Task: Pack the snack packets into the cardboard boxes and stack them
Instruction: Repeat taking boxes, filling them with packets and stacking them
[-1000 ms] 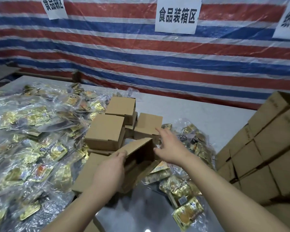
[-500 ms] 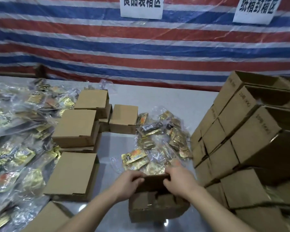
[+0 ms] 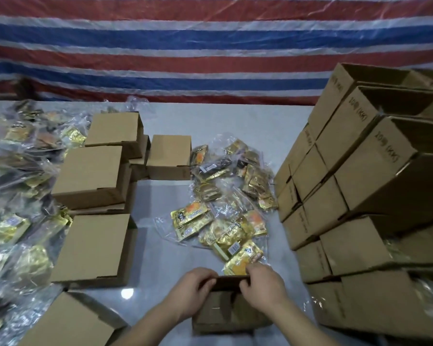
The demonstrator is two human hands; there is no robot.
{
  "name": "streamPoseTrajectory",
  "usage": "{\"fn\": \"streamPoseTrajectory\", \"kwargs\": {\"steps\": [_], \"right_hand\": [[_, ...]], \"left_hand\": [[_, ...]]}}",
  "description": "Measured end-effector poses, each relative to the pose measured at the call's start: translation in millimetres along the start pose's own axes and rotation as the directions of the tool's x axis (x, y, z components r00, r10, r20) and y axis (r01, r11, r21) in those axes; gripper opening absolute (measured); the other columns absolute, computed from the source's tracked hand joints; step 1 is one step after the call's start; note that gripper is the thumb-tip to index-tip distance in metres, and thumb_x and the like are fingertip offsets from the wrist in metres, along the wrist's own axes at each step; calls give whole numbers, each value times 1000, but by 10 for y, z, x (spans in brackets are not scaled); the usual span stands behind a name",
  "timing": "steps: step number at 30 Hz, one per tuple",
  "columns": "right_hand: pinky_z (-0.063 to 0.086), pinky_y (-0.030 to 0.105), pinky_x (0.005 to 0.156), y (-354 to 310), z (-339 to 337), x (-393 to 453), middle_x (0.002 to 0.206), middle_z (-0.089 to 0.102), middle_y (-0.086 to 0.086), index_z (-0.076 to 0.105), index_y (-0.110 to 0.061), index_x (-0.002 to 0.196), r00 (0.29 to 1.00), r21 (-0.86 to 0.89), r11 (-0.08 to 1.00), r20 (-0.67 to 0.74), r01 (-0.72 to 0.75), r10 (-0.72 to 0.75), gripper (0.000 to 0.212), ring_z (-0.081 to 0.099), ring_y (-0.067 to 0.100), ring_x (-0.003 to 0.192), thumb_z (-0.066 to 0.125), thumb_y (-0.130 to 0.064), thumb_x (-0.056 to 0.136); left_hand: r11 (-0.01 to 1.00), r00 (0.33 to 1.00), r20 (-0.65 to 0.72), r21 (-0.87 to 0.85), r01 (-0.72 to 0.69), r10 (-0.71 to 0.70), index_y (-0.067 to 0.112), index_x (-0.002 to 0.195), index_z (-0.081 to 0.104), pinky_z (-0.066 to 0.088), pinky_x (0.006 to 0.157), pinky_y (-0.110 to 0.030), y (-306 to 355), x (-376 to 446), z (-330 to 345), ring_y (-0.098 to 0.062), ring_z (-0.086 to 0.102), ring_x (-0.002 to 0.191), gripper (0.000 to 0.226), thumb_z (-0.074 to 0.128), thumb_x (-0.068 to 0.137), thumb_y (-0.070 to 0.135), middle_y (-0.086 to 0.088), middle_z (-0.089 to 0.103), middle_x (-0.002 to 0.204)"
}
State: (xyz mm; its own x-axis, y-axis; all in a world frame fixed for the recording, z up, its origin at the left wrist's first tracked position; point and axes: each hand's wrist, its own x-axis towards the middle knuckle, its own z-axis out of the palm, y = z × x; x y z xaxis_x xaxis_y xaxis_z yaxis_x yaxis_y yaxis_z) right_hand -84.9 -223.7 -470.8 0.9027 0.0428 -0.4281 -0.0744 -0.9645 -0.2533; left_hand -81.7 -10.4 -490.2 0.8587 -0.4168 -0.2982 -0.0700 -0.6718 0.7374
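Observation:
A small brown cardboard box (image 3: 225,313) sits on the table's near edge, its top open. My left hand (image 3: 193,290) and my right hand (image 3: 265,287) both grip its far flap, one at each end. Just beyond lie gold snack packets (image 3: 225,236) in clear plastic bags. Several closed small boxes (image 3: 95,245) stand to the left. A tall stack of cardboard boxes (image 3: 375,196) rises on the right.
A big heap of bagged snack packets (image 3: 18,196) covers the table's left side. The grey table (image 3: 235,121) ends at a red, white and blue striped tarp (image 3: 210,46). Another small box (image 3: 68,323) sits at the near left.
A second ago my hands reached among the boxes at the left. They have since brought one box to the near edge and hold its flap; the view has tilted down and right.

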Motion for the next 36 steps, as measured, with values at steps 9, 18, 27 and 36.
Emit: {"fn": "streamPoseTrajectory", "kwargs": {"steps": [9,18,27,36], "right_hand": [[45,35,94,311,-178,-96,123,60,-8,55,-30,127,999,124,992,-17,34,-33,56,53,17,116,35,-61,85],[45,38,87,674,-192,-105,94,62,1,53,-25,82,981,357,924,-79,-138,177,28,58,23,97,42,-41,102],[46,37,84,653,-226,61,86,55,-2,45,-26,71,971,439,870,18,-223,240,35,57,24,92,38,-39,103],[46,40,100,696,-413,289,113,67,10,66,-14,105,920,780,551,82,-298,382,30,61,24,107,42,-33,106]], "left_hand": [[968,994,6,229,104,-108,15,118,61,51,82,-33,503,1029,63,-26,62,101,33,46,99,37,-8,66,114],[773,918,164,603,196,-361,-1,132,50,57,87,-46,643,1629,817,-32,60,112,67,65,88,47,-13,56,124],[660,815,134,666,348,-564,3,147,25,52,89,-61,705,1730,878,-37,43,132,81,73,83,18,-15,43,142],[937,920,181,104,334,-348,9,125,44,43,50,-22,955,1450,174,-10,61,69,78,64,62,52,4,64,81]]}}
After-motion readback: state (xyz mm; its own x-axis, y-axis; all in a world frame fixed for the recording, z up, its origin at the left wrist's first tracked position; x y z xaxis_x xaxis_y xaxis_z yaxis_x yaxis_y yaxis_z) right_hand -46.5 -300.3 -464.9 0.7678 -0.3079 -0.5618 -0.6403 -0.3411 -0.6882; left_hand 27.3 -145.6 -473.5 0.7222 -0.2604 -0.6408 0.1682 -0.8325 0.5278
